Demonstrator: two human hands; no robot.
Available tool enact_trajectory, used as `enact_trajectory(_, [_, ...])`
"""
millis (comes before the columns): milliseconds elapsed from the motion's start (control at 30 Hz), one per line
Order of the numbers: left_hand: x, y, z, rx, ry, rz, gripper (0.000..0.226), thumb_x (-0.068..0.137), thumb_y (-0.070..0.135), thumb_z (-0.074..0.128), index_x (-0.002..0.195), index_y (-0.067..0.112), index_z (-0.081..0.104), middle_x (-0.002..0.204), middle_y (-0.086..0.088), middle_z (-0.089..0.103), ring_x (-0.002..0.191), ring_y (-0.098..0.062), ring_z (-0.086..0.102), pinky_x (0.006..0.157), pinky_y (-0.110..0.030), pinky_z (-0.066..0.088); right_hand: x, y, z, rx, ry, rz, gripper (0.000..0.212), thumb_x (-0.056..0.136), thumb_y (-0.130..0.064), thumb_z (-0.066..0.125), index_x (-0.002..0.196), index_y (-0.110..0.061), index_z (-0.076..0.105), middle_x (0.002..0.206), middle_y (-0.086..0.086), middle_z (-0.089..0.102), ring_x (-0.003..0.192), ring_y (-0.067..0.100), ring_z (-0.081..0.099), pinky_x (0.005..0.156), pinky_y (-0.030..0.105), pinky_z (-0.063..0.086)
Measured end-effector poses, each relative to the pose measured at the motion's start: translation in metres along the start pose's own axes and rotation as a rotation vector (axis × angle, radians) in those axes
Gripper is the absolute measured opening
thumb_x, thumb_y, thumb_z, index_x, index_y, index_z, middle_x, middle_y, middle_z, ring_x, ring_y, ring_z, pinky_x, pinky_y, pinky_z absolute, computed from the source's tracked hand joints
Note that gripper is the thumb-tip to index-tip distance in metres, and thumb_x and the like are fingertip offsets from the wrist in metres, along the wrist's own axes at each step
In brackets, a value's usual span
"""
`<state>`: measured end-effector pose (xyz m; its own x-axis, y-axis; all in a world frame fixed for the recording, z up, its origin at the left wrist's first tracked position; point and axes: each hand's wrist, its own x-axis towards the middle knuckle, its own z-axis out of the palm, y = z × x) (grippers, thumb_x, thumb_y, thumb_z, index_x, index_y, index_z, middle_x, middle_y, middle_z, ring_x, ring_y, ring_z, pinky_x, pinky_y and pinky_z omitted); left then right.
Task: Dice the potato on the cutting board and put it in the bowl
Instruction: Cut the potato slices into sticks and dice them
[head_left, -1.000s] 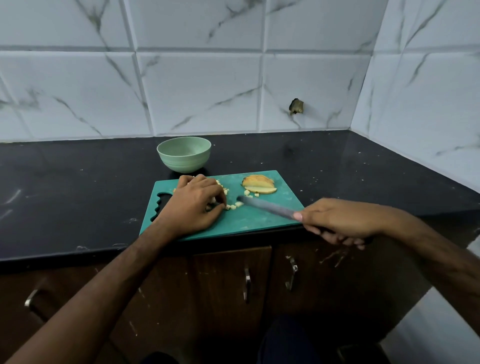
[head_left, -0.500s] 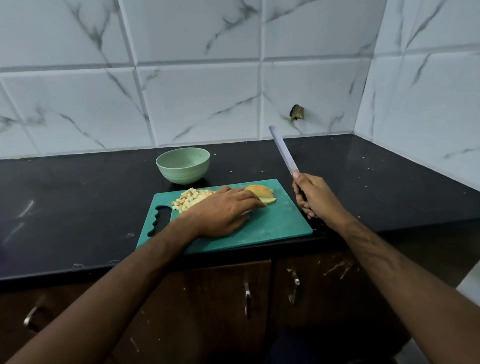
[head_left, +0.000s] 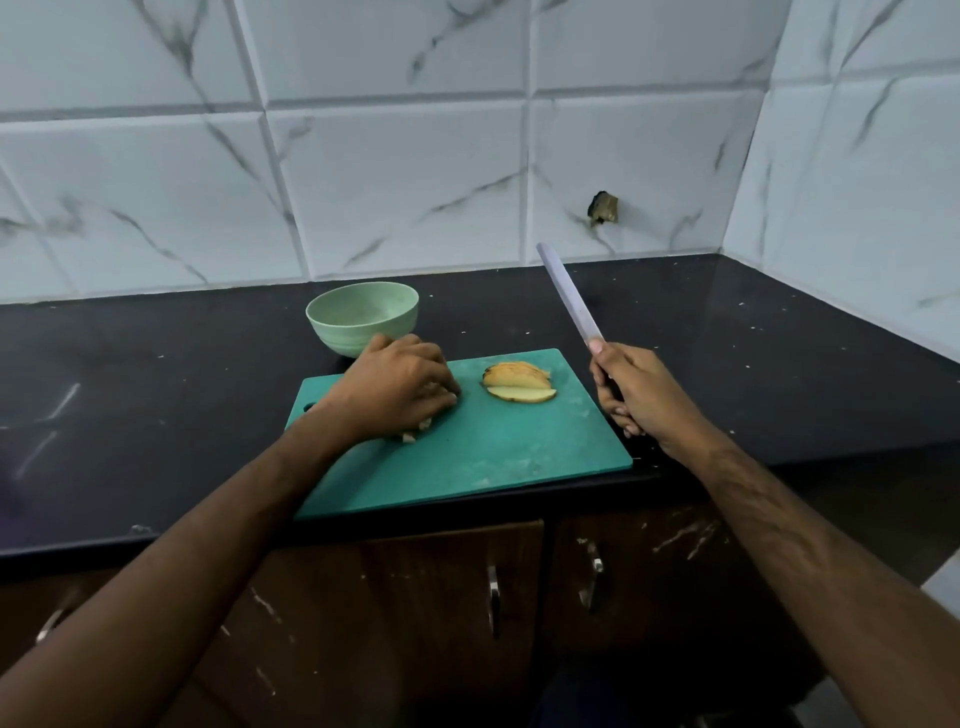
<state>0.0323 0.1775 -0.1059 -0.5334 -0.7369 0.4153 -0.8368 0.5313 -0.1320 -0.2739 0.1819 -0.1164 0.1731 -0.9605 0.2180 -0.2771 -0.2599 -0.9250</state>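
Note:
A teal cutting board (head_left: 493, 457) lies at the counter's front edge. Sliced potato pieces (head_left: 518, 383) sit fanned at its far right part. My left hand (head_left: 397, 389) is cupped over the pile of diced potato on the board's left part; a few dice (head_left: 415, 432) peek out under it. My right hand (head_left: 636, 395) hovers off the board's right edge and grips a knife (head_left: 569, 293), blade raised and pointing up and away. The pale green bowl (head_left: 362, 318) stands just behind the board's left end; no potato shows in it.
The black counter (head_left: 753, 353) runs to the tiled wall behind and a tiled side wall at right. Brown cabinet doors with metal handles (head_left: 493, 592) are below the counter edge.
My left hand slid from the potato slices leftward over the diced pile, curling round it. My right hand lifted the knife off the board and holds it raised at the right.

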Motion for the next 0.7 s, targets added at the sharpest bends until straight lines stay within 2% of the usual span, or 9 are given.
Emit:
enact_trajectory(100, [0.003, -0.004, -0.004, -0.071, 0.023, -0.112, 0.013, 0.087, 0.044, 0.073, 0.095, 0.036, 0.078, 0.099, 0.015, 0.065, 0.101, -0.012, 0.059, 0.077, -0.035, 0.027, 0.000, 0.000, 0.000, -0.002, -0.004, -0.002, 0.043, 0.108, -0.042, 0.043, 0.081, -0.010, 0.050, 0.048, -0.001, 0.035, 0.038, 0.010, 0.028, 0.036, 0.022, 0.028])
enact_trajectory(167, [0.004, -0.004, -0.008, -0.104, 0.028, -0.157, 0.009, 0.083, 0.041, 0.077, 0.090, 0.035, 0.077, 0.092, 0.015, 0.065, 0.097, -0.011, 0.060, 0.079, -0.038, 0.032, 0.000, 0.001, -0.001, -0.006, -0.002, -0.001, 0.043, 0.108, -0.042, 0.043, 0.081, -0.010, 0.050, 0.049, -0.001, 0.035, 0.039, 0.010, 0.028, 0.036, 0.022, 0.029])
enact_trajectory(233, [0.003, -0.005, -0.010, -0.154, 0.041, -0.190, 0.005, 0.083, 0.033, 0.079, 0.087, 0.033, 0.076, 0.087, 0.016, 0.068, 0.093, -0.009, 0.063, 0.085, -0.042, 0.037, 0.001, 0.001, -0.001, -0.007, -0.003, 0.001, 0.043, 0.108, -0.043, 0.043, 0.080, -0.011, 0.050, 0.049, -0.001, 0.035, 0.039, 0.010, 0.028, 0.037, 0.022, 0.029])
enact_trajectory(333, [0.001, -0.005, -0.011, -0.160, 0.120, -0.206, 0.012, 0.089, 0.020, 0.073, 0.093, 0.032, 0.076, 0.089, 0.019, 0.073, 0.090, -0.006, 0.067, 0.086, -0.037, 0.035, 0.001, 0.001, 0.000, -0.010, -0.005, -0.001, 0.044, 0.108, -0.044, 0.043, 0.079, -0.011, 0.050, 0.049, -0.001, 0.035, 0.038, 0.009, 0.028, 0.037, 0.022, 0.029])
enact_trajectory(433, [0.007, 0.000, -0.011, -0.194, 0.148, -0.139, 0.022, 0.094, 0.010, 0.063, 0.099, 0.028, 0.074, 0.093, 0.015, 0.072, 0.090, -0.007, 0.067, 0.083, -0.041, 0.046, 0.002, 0.002, 0.000, -0.012, -0.006, -0.004, 0.044, 0.108, -0.045, 0.043, 0.079, -0.011, 0.050, 0.048, -0.001, 0.035, 0.038, 0.010, 0.028, 0.037, 0.022, 0.030])
enact_trajectory(500, [0.014, 0.013, -0.012, -0.249, 0.100, -0.009, 0.020, 0.094, 0.013, 0.059, 0.101, 0.026, 0.073, 0.096, 0.012, 0.070, 0.091, -0.008, 0.067, 0.079, -0.041, 0.053, 0.002, 0.002, 0.001, -0.011, -0.006, -0.005, 0.044, 0.108, -0.044, 0.043, 0.079, -0.011, 0.050, 0.048, -0.001, 0.035, 0.038, 0.010, 0.028, 0.037, 0.022, 0.030])
enact_trajectory(533, [0.017, 0.023, -0.011, -0.242, 0.052, 0.040, 0.019, 0.094, 0.019, 0.057, 0.102, 0.027, 0.072, 0.099, 0.012, 0.069, 0.095, -0.009, 0.066, 0.081, -0.040, 0.052, 0.002, 0.001, 0.001, -0.010, -0.004, -0.006, 0.044, 0.108, -0.043, 0.043, 0.079, -0.011, 0.050, 0.048, -0.001, 0.035, 0.038, 0.010, 0.028, 0.037, 0.022, 0.030])
enact_trajectory(600, [0.024, 0.045, -0.006, -0.130, -0.034, 0.082, 0.018, 0.097, 0.029, 0.054, 0.109, 0.031, 0.067, 0.108, 0.013, 0.066, 0.106, -0.010, 0.061, 0.086, -0.035, 0.041, 0.002, 0.001, 0.001, -0.003, 0.001, -0.009, 0.044, 0.108, -0.042, 0.043, 0.079, -0.010, 0.049, 0.048, -0.001, 0.035, 0.037, 0.010, 0.028, 0.036, 0.022, 0.030])
enact_trajectory(700, [0.033, 0.061, 0.006, 0.006, -0.007, 0.053, 0.019, 0.100, 0.037, 0.049, 0.113, 0.032, 0.062, 0.105, 0.014, 0.058, 0.107, -0.012, 0.054, 0.080, -0.032, 0.021, 0.002, 0.002, 0.000, -0.007, -0.001, -0.009, 0.044, 0.108, -0.043, 0.043, 0.079, -0.011, 0.049, 0.047, -0.002, 0.035, 0.038, 0.010, 0.028, 0.037, 0.022, 0.030])
